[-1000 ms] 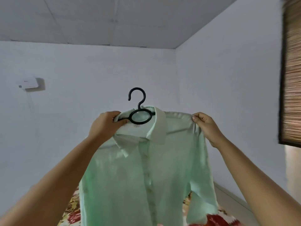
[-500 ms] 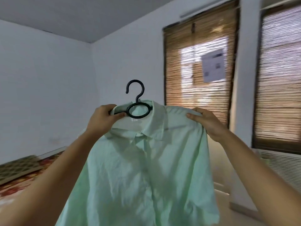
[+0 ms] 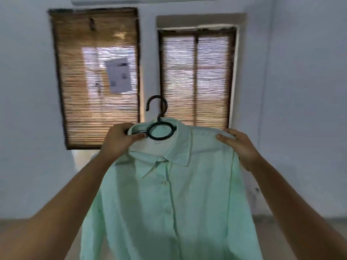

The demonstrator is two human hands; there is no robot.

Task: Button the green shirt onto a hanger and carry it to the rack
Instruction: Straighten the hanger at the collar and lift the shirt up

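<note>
From the head view, I have the green shirt (image 3: 169, 203) held up in the air in front of me, draped on the black hanger (image 3: 159, 118), whose hook stands clear above the collar. My left hand (image 3: 120, 136) is curled round the hanger's arm and the cloth just beside its ring. My right hand (image 3: 238, 145) pinches the other shoulder seam, thumb in front and fingers over the top. The placket looks closed down the front, so I judge the buttoning done and the carry under way. Ahead are two windows with bamboo blinds (image 3: 197, 77), with a sheet of paper (image 3: 119, 77) on the left window. No rack is in view, so next I must find it, keeping the hook upright and free.
</note>
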